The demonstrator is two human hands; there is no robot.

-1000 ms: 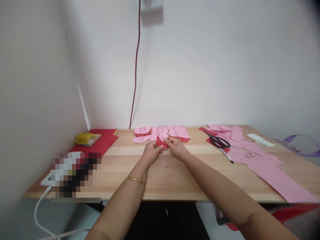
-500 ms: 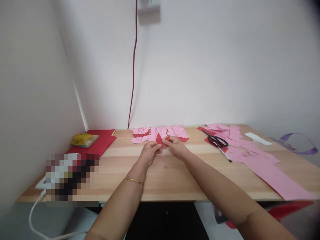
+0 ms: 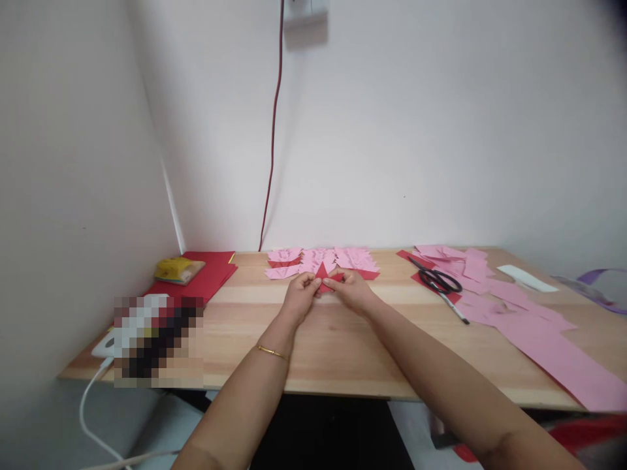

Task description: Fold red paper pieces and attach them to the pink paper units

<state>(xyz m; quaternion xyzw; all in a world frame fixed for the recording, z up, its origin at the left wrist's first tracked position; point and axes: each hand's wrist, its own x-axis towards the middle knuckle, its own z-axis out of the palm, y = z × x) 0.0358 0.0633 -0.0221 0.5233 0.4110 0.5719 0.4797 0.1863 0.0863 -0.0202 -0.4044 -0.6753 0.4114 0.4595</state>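
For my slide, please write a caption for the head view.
Left hand and right hand pinch pointed red paper at a wooden table, pink paper pieces beyond, black scissors to right.

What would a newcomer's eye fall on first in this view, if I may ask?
Probably the pointed red paper, pinched between the two hands near the picture's centre. Just beyond it, toward the wall, lie rows of mostly pink paper pieces. On the right, black scissors lie among loose pink paper.

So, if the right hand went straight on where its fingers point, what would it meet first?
Beyond the pointed red paper it holds, the right hand would probably meet the left hand first, though depth is unclear.
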